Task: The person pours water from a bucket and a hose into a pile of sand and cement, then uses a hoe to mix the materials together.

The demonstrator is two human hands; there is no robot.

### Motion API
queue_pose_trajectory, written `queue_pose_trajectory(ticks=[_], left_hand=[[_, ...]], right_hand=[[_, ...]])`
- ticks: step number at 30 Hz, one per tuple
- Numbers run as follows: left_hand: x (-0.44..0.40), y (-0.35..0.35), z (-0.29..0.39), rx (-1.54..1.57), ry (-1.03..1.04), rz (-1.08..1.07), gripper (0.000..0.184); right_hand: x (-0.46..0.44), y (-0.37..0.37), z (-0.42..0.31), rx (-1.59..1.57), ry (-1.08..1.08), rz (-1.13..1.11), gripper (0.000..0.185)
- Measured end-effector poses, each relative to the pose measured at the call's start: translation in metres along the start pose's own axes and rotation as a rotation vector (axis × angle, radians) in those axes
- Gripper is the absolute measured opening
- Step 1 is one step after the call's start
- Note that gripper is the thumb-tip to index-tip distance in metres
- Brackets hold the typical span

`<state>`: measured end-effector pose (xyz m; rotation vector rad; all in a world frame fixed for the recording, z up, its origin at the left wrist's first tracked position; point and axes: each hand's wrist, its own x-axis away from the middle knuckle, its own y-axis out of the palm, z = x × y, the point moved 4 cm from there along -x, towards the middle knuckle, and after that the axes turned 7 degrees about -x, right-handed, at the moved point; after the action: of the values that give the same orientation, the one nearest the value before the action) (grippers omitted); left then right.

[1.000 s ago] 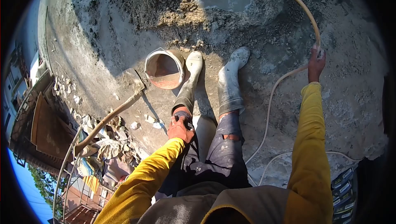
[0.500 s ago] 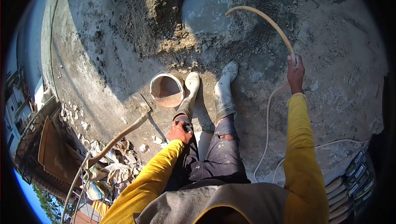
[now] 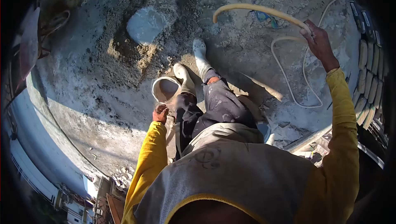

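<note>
My right hand (image 3: 319,44) is wrapped round a beige hose (image 3: 260,8), held out to the right. The hose's free end curves down over the ground, right of a water-filled hollow (image 3: 145,25) in a mound of wet sandy mix (image 3: 119,53). My left hand (image 3: 161,113) has its fingers curled beside my left leg, just below a bucket (image 3: 166,90); whether anything is in it is hidden. The bucket, with a pale rim, stands tilted in view against my left boot (image 3: 184,77). My right boot (image 3: 201,55) is planted ahead of it.
Stacked bags (image 3: 369,81) line the right side. A thin pale hose (image 3: 284,71) loops over the ground below my right hand. A wheelbarrow-like object (image 3: 31,44) stands at the far left, and a low curb (image 3: 49,114) curves along the left.
My view and body have turned to the right. My left hand has come off my knee and curled beside my leg. The hose end has swung away from the water hollow to its right.
</note>
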<state>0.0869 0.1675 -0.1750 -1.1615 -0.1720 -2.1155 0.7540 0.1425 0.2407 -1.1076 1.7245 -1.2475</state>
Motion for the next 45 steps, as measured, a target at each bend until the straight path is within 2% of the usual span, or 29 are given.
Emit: queue_pose_trajectory(ticks=[1, 2, 3, 5, 6, 7, 9, 11, 13, 17, 20, 22, 23, 25, 27, 29, 31, 32, 33, 34, 35, 36, 38, 40, 41, 42, 44, 45], left_hand=[[0.012, -0.019, 0.009, -0.007, -0.013, 0.005, 0.033], [0.022, -0.033, 0.011, -0.017, -0.163, -0.032, 0.032], [0.036, -0.045, 0.009, -0.037, -0.320, -0.065, 0.034], [0.058, -0.062, 0.006, -0.203, -0.397, -0.086, 0.035], [0.067, -0.066, 0.007, -0.212, -0.427, -0.076, 0.036], [0.075, -0.071, 0.006, -0.220, -0.454, -0.059, 0.037], [0.083, -0.074, -0.003, -0.116, -0.476, -0.126, 0.045], [0.111, -0.053, 0.058, -0.314, -0.426, -0.156, 0.037], [0.117, -0.040, 0.069, -0.505, -0.301, -0.224, 0.034], [0.107, -0.008, 0.077, -1.102, 0.213, -0.390, 0.031], [0.092, 0.026, 0.083, -1.400, 0.476, -0.468, 0.032], [0.081, 0.044, 0.084, -1.422, 0.515, -0.437, 0.033], [0.077, 0.052, 0.086, -1.435, 0.529, -0.435, 0.033], [0.077, 0.072, 0.101, -1.411, 0.649, -0.467, 0.034], [0.083, 0.082, 0.103, -1.474, 0.648, -0.442, 0.035], [0.077, 0.083, 0.098, -1.163, 0.607, -0.388, 0.022], [0.076, 0.091, 0.102, -1.123, 0.549, -0.394, 0.022], [0.078, 0.094, 0.102, -1.075, 0.478, -0.403, 0.023], [0.081, 0.097, 0.105, -1.087, 0.476, -0.408, 0.023], [0.083, 0.106, 0.113, -1.171, 0.527, -0.445, 0.022], [0.083, 0.114, 0.119, -1.254, 0.577, -0.478, 0.022], [0.074, 0.117, 0.117, -1.263, 0.580, -0.471, 0.022], [0.053, 0.126, 0.116, -1.310, 1.070, -0.549, 0.024], [0.059, 0.151, 0.132, -0.941, 0.465, -0.404, 0.024], [0.066, 0.175, 0.141, -0.713, 0.182, -0.398, 0.024], [0.087, 0.213, 0.169, -0.836, 0.403, -0.466, 0.025], [0.093, 0.285, 0.174, -0.702, 0.185, -0.697, 0.036], [0.111, 0.323, 0.182, -0.689, 0.040, -0.736, 0.045]], right_hand=[[0.019, -0.030, -0.005, 0.000, 0.071, -0.223, 0.036], [0.041, -0.050, -0.008, -0.014, 0.143, -0.444, 0.040], [0.066, -0.070, -0.009, -0.014, 0.203, -0.432, 0.040], [0.120, -0.094, -0.020, 0.089, 0.036, -0.652, 0.044], [0.150, -0.099, -0.017, 0.216, 0.108, -0.761, 0.046], [0.180, -0.110, -0.022, 0.208, 0.160, -0.753, 0.046], [0.236, -0.119, -0.033, 0.283, 0.158, -0.959, 0.046], [0.289, -0.128, -0.034, 0.329, 0.281, -1.020, 0.044], [0.337, -0.140, -0.040, 0.316, 0.300, -1.069, 0.045], [0.419, -0.168, -0.067, 0.258, 0.332, -1.049, 0.037], [0.476, -0.181, -0.089, 0.148, 0.313, -0.974, 0.033], [0.511, -0.175, -0.103, 0.122, 0.343, -1.035, 0.033], [0.532, -0.171, -0.108, 0.087, 0.300, -0.979, 0.034], [0.575, -0.144, -0.109, 0.088, 0.373, -1.146, 0.037], [0.621, -0.108, -0.107, 0.119, 0.384, -1.182, 0.032], [0.672, -0.052, -0.096, 0.218, 0.404, -1.358, 0.025], [0.707, 0.009, -0.085, 0.438, 0.421, -1.302, 0.014], [0.740, 0.070, -0.068, 0.375, 0.636, -1.202, 0.013], [0.735, 0.087, -0.062, 0.158, 1.023, -0.979, 0.015], [0.729, 0.101, -0.059, -0.051, 1.339, -0.642, 0.020], [0.721, 0.127, -0.053, -0.174, 1.413, -0.476, 0.018], [0.702, 0.155, -0.054, -0.263, 1.378, -0.442, 0.017], [0.658, 0.205, -0.067, -0.382, 1.242, -0.444, 0.017], [0.614, 0.245, -0.090, -0.391, 1.088, -0.499, 0.019], [0.597, 0.259, -0.102, -0.359, 1.020, -0.544, 0.021], [0.585, 0.272, -0.114, -0.302, 0.949, -0.604, 0.022], [0.577, 0.286, -0.125, -0.142, 0.804, -0.727, 0.027], [0.580, 0.289, -0.128, -0.036, 0.724, -0.791, 0.030]])
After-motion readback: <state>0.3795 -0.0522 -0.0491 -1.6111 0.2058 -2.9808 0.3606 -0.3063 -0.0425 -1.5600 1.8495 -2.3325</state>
